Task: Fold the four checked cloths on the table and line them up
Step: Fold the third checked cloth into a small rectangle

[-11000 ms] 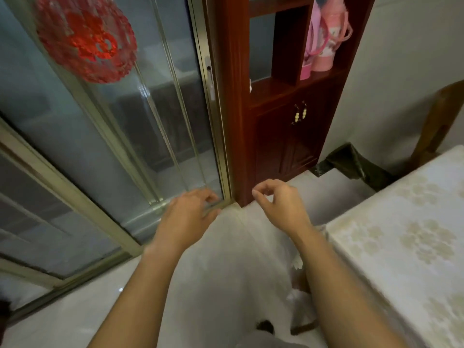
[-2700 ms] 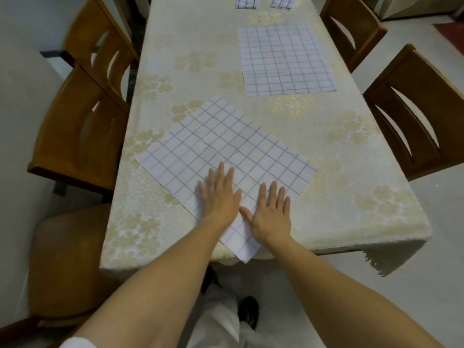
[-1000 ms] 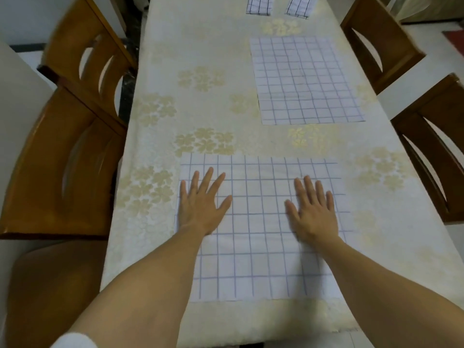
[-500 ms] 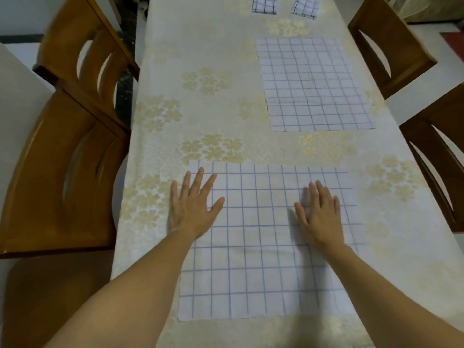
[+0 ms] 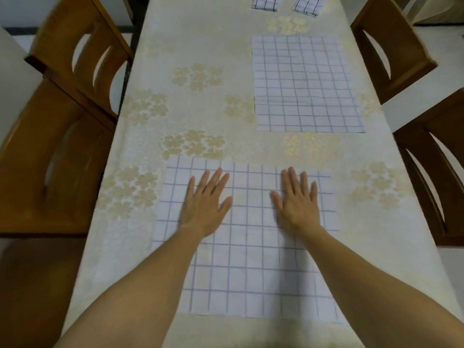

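Head view. A: Left hand and right hand both lie palm-down on the near cloth. Fingers are straight and slightly spread and grip nothing. The hands are apart, with a few checks of cloth between the thumbs.

B: Why flat, not pinching?

A: Judgement: pressing and smoothing. Flat palms pin the cloth to the table so it lies square and unwrinkled before a fold. The fingertips sit just short of the far hem. The near hem is back under the forearms, close to the table's edge.

B: Position of the other cloths?

A: The second cloth, spread open, lies beyond the right hand's fingertips. It is well apart from the near cloth, with bare table between. Further ahead, past that, are a folded cloth and its folded neighbour. They sit side by side with a gap, both cut by the frame's top edge. They look folded small, but the full outline is not visible.

B: Progress?

A: Judgement: two done, two open, so roughly half. The folded pair sits at the far end, probably as the start of the line.

B: Next move?

A: Likely each hand takes a corner of one hem and carries it to the opposite hem. Risk: thin cloth may slide on the table, so edges land askew.
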{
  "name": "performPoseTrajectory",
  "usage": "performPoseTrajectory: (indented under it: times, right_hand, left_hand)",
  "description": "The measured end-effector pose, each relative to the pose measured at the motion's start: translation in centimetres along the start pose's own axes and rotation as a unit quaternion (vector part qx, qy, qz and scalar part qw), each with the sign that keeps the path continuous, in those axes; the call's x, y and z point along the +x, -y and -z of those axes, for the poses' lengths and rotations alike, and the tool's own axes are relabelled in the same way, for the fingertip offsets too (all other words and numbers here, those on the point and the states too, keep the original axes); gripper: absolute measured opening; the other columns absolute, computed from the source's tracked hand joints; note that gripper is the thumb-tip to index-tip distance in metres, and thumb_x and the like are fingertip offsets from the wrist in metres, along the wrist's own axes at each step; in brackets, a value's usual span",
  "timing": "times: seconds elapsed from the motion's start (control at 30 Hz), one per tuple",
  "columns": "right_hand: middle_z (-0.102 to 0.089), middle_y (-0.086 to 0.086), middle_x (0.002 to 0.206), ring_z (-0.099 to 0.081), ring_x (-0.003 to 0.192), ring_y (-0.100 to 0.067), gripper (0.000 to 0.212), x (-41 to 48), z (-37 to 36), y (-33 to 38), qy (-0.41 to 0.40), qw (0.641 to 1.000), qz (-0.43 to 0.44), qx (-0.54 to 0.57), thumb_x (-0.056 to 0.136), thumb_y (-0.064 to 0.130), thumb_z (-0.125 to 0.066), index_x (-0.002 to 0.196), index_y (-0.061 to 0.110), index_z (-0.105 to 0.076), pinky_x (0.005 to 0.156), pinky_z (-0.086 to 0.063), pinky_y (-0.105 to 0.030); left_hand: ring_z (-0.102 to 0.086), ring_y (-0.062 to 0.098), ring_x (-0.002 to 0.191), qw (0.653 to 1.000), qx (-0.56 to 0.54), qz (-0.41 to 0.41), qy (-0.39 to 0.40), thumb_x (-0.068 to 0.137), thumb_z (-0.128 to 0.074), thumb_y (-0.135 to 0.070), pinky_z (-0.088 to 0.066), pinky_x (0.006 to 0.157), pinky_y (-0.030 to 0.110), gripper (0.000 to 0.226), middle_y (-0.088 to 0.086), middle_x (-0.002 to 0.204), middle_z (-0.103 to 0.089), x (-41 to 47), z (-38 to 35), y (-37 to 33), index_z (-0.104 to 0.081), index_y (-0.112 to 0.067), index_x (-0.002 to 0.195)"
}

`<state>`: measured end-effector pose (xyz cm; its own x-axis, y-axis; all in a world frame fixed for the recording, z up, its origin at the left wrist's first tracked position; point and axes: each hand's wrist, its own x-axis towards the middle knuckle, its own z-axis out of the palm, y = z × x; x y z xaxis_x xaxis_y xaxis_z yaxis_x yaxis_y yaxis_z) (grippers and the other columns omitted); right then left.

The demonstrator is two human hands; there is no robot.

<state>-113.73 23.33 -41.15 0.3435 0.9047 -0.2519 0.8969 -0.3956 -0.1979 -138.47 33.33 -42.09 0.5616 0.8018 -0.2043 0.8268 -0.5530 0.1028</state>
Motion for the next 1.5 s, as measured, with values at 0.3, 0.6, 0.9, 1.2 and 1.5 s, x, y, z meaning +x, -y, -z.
performPoseTrajectory:
  times: [0.3, 0.6, 0.9, 1.2, 1.5]
  right_hand:
    - [-0.043, -0.022, 0.141, -0.044, 0.124, -0.043, 0.085, -7.7, 3.6, -6.1, -0.074, 0.952, -0.273, 0.12, 0.089, 0.055, -0.067, 0.148, 0.004, -0.035, 0.1, -0.039, -0.05]
    - [-0.042, -0.003, 0.056, -0.043, 0.053, -0.021, 0.048, -8.8, 4.3, -7.7, 0.09, 0.898, -0.294, 0.314, 0.09, 0.037, -0.073, 0.061, 0.015, -0.042, 0.056, -0.032, -0.029]
    - [-0.062, -0.005, 0.073, -0.057, 0.067, -0.023, 0.036, -12.8, 7.8, -4.0, -0.016, 0.922, -0.228, 0.312, 0.089, 0.036, -0.073, 0.077, 0.007, -0.055, 0.06, -0.043, -0.035]
    - [-0.068, -0.009, 0.079, -0.066, 0.076, -0.026, 0.029, -14.7, 12.1, 2.2, -0.101, 0.93, -0.165, 0.313, 0.102, 0.035, -0.054, 0.102, 0.007, -0.064, 0.074, -0.056, -0.045]
    - [-0.032, 0.003, 0.049, -0.028, 0.047, -0.012, 0.045, -15.4, 13.4, 9.2, -0.173, 0.951, -0.053, 0.251, 0.108, 0.026, -0.043, 0.066, 0.009, -0.044, 0.05, -0.024, -0.031]
  left_hand:
    - [0.018, 0.018, 0.155, 0.999, -0.053, 0.006, 0.001, 0.106, -0.011, -0.052, 0.008, 0.126, 0.046, 0.068, -0.003, 0.168, 0.022, -2.8, 0.9, -9.6, 0.01, -0.021, 0.162]
    - [0.024, 0.018, 0.154, 0.999, -0.026, 0.015, 0.028, 0.097, 0.007, -0.062, 0.01, 0.125, 0.048, 0.075, -0.006, 0.165, 0.029, -3.0, -0.7, -9.3, 0.018, -0.023, 0.16]
    - [0.015, 0.023, 0.156, 0.998, -0.051, 0.027, 0.009, 0.107, -0.01, -0.049, 0.006, 0.127, 0.046, 0.067, -0.001, 0.168, 0.021, -4.5, 0.2, -6.6, 0.012, -0.018, 0.162]
    - [0.012, 0.022, 0.157, 0.997, -0.073, 0.025, -0.005, 0.107, -0.009, -0.049, 0.002, 0.126, 0.048, 0.064, -0.003, 0.169, 0.016, -4.7, -0.7, -6.0, 0.007, -0.022, 0.163]
    - [0.009, 0.023, 0.157, 0.994, -0.105, 0.02, -0.025, 0.106, -0.011, -0.049, 0.005, 0.126, 0.048, 0.064, -0.002, 0.17, 0.01, -4.6, -1.3, -5.9, 0.002, -0.022, 0.163]
